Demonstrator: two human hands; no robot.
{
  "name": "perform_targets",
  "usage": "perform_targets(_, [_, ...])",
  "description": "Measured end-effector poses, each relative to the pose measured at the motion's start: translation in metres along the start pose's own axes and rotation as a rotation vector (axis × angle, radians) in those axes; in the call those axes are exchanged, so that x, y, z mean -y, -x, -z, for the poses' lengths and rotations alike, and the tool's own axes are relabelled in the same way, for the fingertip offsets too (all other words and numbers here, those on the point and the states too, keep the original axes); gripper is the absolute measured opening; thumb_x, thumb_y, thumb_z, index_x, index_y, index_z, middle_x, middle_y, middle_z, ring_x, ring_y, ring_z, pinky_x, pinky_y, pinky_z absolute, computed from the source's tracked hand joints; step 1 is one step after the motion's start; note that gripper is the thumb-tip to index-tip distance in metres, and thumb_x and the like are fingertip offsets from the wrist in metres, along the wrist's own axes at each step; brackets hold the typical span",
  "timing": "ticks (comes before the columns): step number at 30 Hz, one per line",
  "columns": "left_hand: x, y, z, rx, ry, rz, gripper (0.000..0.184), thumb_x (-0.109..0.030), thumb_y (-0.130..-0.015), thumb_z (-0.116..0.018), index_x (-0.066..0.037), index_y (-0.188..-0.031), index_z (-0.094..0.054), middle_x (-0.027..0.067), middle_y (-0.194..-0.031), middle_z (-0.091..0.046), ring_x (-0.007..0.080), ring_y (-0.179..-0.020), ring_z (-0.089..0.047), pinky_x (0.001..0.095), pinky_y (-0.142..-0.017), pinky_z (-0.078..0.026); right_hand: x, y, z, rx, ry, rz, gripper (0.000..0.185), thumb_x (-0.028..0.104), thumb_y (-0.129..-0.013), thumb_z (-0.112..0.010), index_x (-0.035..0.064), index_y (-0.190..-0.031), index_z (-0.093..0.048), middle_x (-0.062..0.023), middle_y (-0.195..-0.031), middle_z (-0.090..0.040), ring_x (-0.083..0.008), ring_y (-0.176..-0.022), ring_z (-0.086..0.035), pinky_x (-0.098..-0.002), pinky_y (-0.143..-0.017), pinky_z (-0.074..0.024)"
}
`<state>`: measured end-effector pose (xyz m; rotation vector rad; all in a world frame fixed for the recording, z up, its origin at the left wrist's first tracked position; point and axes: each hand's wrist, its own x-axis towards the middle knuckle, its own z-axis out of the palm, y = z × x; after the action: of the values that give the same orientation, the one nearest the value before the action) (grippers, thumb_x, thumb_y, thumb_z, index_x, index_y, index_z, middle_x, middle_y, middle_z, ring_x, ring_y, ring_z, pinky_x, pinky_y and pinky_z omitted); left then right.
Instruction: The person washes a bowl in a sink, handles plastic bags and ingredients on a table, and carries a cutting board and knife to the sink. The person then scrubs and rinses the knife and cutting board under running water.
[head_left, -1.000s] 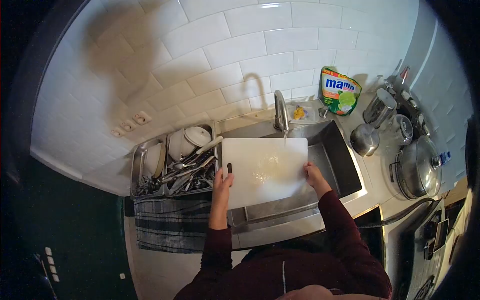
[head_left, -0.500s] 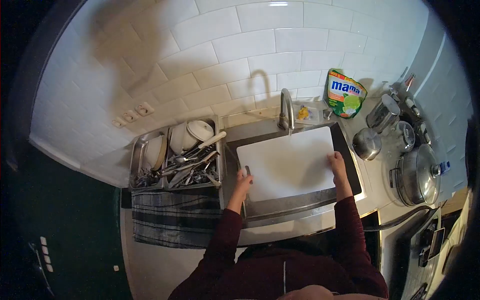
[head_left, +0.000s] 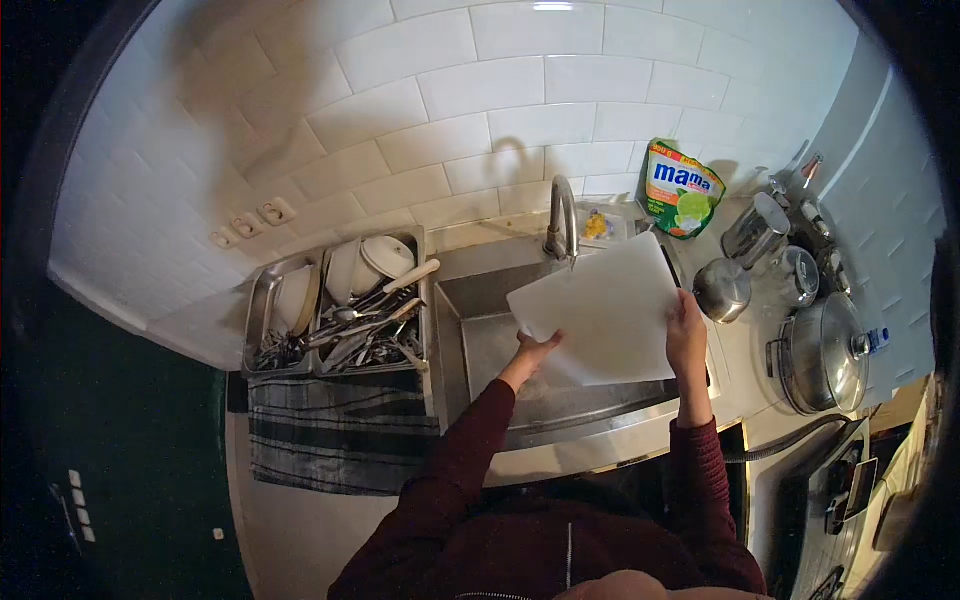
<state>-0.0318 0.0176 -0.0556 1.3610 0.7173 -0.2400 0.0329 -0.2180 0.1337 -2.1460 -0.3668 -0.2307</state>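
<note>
A white cutting board (head_left: 612, 310) is held tilted above the steel sink (head_left: 487, 350). My right hand (head_left: 687, 340) grips the board's right edge, thumb toward the top face. At the lower left edge, my left hand (head_left: 538, 357) has its thumb against the board; its other fingers are partly hidden beneath. Just behind the board curves the faucet (head_left: 565, 215), its spout end close to the board's upper edge.
Two steel trays of dishes and cutlery (head_left: 345, 305) stand left of the sink, with a striped towel (head_left: 330, 430) in front. A mama pouch (head_left: 682, 190), a steel pot (head_left: 722, 290) and a lidded pot (head_left: 825, 352) sit to the right.
The cutting board has shifted right and tilted, uncovering the sink's left part. My left hand has moved right along with it; my right hand is slightly farther up its edge.
</note>
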Motion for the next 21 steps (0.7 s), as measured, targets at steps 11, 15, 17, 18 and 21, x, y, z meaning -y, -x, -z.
perform_targets(11, [-0.004,0.025,0.018,-0.096,-0.108,-0.004,0.094,-0.042,-0.062,-0.074,0.006,-0.120,-0.018,0.0179,-0.106,-0.047,0.0220,-0.086,-0.052,0.0335,-0.066,-0.045,-0.057,0.002,-0.003,-0.026,0.066,-0.150,0.039,0.017,-0.076,-0.059,-0.0030,-0.108,-0.049,-0.0207,-0.099,-0.057,-0.0301,-0.091,-0.056,-0.0355,-0.078,-0.0430])
perform_targets(15, [-0.004,0.030,0.056,-0.099,-0.031,-0.068,0.068,-0.032,-0.070,-0.069,0.000,-0.116,-0.030,0.0085,-0.086,-0.051,0.0136,-0.069,-0.049,0.0277,-0.054,-0.040,-0.114,-0.014,-0.032,0.068,-0.043,-0.370,0.040,0.026,-0.076,-0.058,-0.0039,-0.103,-0.053,-0.0184,-0.095,-0.058,-0.0268,-0.086,-0.057,-0.0342,-0.074,-0.0431])
perform_targets(17, [-0.006,0.026,0.076,-0.062,0.103,-0.126,0.069,-0.029,-0.074,-0.065,-0.002,-0.124,-0.026,0.0036,-0.079,-0.047,0.0098,-0.064,-0.043,0.0225,-0.050,-0.034,-0.129,-0.015,-0.048,0.132,-0.166,-0.484,0.041,0.030,-0.078,-0.056,-0.0044,-0.099,-0.055,-0.0160,-0.093,-0.059,-0.0243,-0.083,-0.056,-0.0332,-0.072,-0.0429])
perform_targets(18, [-0.018,0.037,0.077,-0.127,0.177,-0.178,0.049,-0.022,-0.079,-0.060,-0.005,-0.117,-0.035,-0.0010,-0.071,-0.041,0.0079,-0.061,-0.038,0.0227,-0.050,-0.033,-0.132,-0.012,-0.054,0.171,-0.229,-0.531,0.041,0.032,-0.079,-0.055,-0.0047,-0.097,-0.055,-0.0148,-0.091,-0.059,-0.0230,-0.082,-0.056,-0.0328,-0.072,-0.0426])
perform_targets(21, [-0.052,0.074,0.079,-0.240,0.146,-0.264,0.041,-0.022,-0.080,-0.059,-0.006,-0.112,-0.038,-0.0017,-0.070,-0.040,0.0072,-0.059,-0.036,0.0220,-0.051,-0.032,-0.160,-0.006,-0.083,0.317,-0.416,-0.562,0.045,0.038,-0.083,-0.048,-0.0049,-0.094,-0.057,-0.0111,-0.086,-0.059,-0.0186,-0.078,-0.054,-0.0314,-0.069,-0.0419])
